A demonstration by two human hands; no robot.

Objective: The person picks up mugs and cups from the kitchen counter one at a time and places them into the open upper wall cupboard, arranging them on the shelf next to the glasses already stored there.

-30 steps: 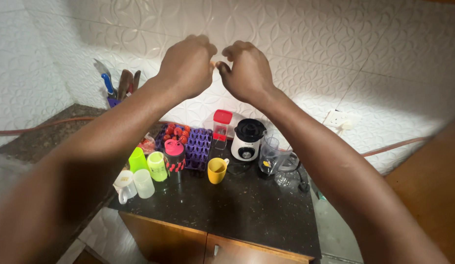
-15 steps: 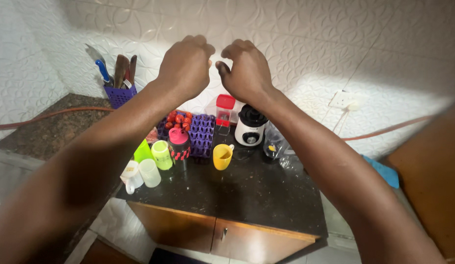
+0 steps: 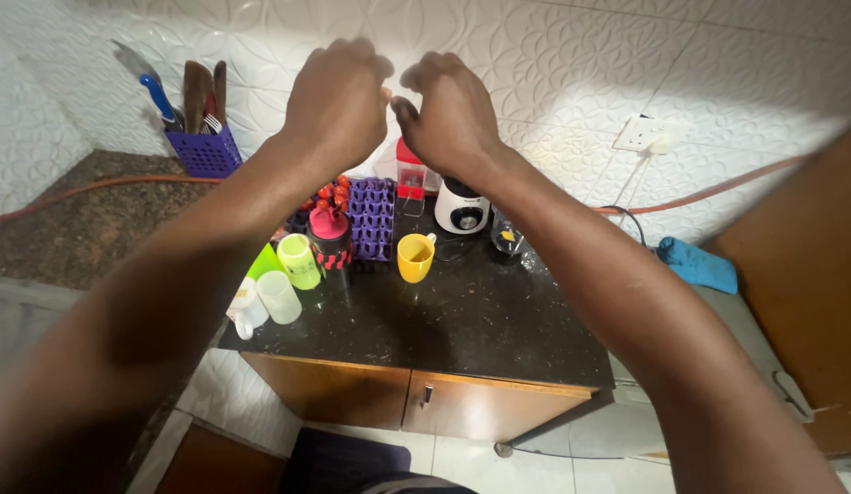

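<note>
My left hand (image 3: 338, 96) and my right hand (image 3: 448, 114) are raised side by side against the white patterned wall tiles, backs toward me and fingers curled. Their fingertips meet on a small pale thing (image 3: 386, 92), too small and blurred to identify. Far below them lies a dark stone counter (image 3: 480, 320) with a yellow cup (image 3: 414, 257), a white and black blender base (image 3: 462, 206) and a purple egg tray (image 3: 371, 218).
Pale green cups (image 3: 299, 261), a pink-lidded bottle (image 3: 329, 240) and red tomatoes (image 3: 329, 194) crowd the counter's left. A purple utensil basket (image 3: 206, 151) stands at far left. A wall socket (image 3: 638, 134) and a blue cloth (image 3: 698, 265) are at right, with wooden cabinet doors (image 3: 462, 402) below.
Both hands stay together at the wall, fingers still curled. The view has shifted, so the counter and basket now sit differently in frame and the blue cloth shows at right.
</note>
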